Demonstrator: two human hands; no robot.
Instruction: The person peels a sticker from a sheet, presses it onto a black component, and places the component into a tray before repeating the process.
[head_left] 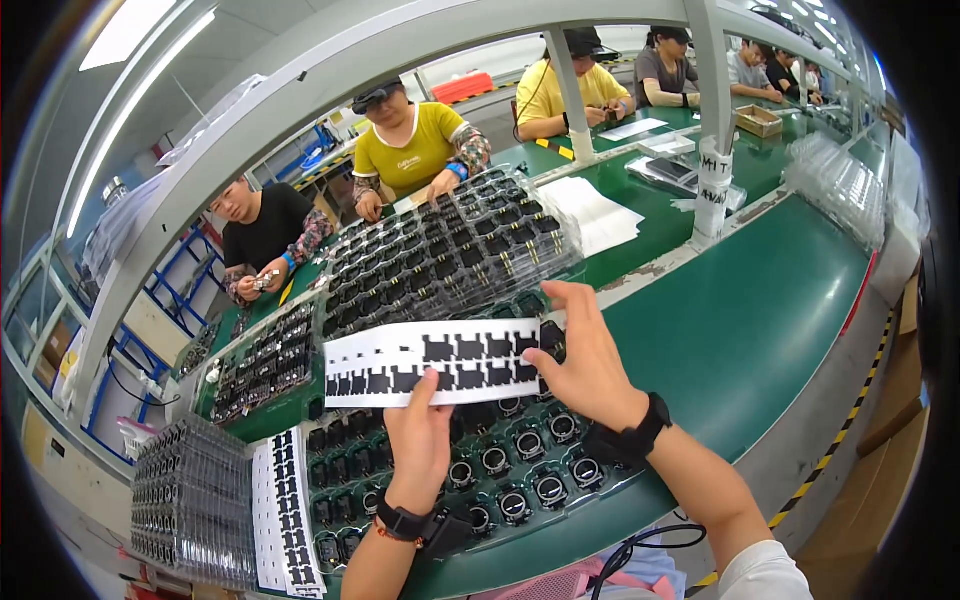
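Observation:
A white sheet of black die-cut stickers is held up over the bench. My left hand grips its lower edge, thumb on the front and the other fingers hidden behind. At the sheet's right end is my right hand, its thumb pressed on the edge, its index finger raised apart and some fingers hidden. Just beside that thumb shows a small black part; whether it is held cannot be told. Below lies a clear plastic tray with rows of black parts, several with round silver-rimmed rings.
Another sticker sheet lies left of the tray, beside a tall stack of clear trays. Beyond my hands, a large stack of filled trays stands on the green bench. A grey post rises at right. Several people work opposite.

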